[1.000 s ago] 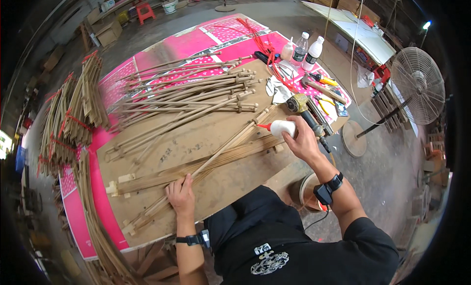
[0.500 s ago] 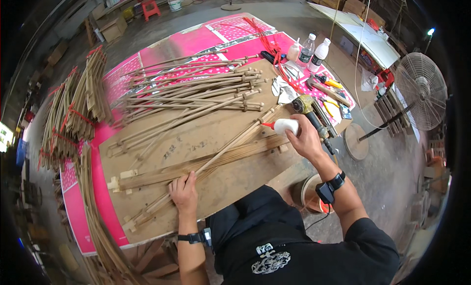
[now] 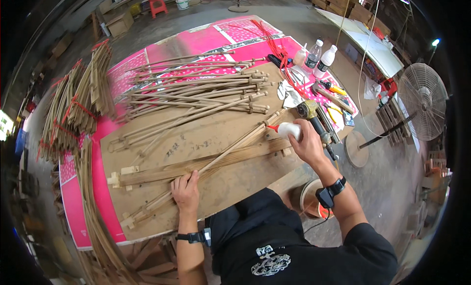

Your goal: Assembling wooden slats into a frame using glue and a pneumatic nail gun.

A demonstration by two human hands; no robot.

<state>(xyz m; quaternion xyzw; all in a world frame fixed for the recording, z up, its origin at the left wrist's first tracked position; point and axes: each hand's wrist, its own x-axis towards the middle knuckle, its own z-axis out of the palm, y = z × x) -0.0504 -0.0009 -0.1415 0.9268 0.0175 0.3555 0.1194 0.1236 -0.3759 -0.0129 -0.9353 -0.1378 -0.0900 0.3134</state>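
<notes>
My left hand (image 3: 186, 189) is closed around a thin wooden rod (image 3: 229, 146), which slants from lower left to upper right across the bench. My right hand (image 3: 309, 142) grips a white squeeze bottle (image 3: 287, 131) with a red nozzle, lying nearly sideways. The nozzle tip points left and hovers by a small wooden collar (image 3: 266, 123) near the rod's far end; whether they touch I cannot tell. Under the rod runs a long wooden bar (image 3: 157, 175) with small blocks at its left end. Further rods (image 3: 156, 202) lie beneath my left hand.
Many collared rods (image 3: 196, 91) are piled at the back of the brown board (image 3: 196, 142). Tied stick bundles (image 3: 78, 101) stand at left. A power drill (image 3: 310, 110), a hammer (image 3: 333, 98), plastic bottles (image 3: 326, 60) and red ties (image 3: 274, 47) lie right. Beyond stands a fan (image 3: 422, 101).
The whole view has shifted slightly. Both hands keep their hold, and the bottle's nozzle stays close to the rod's collar.
</notes>
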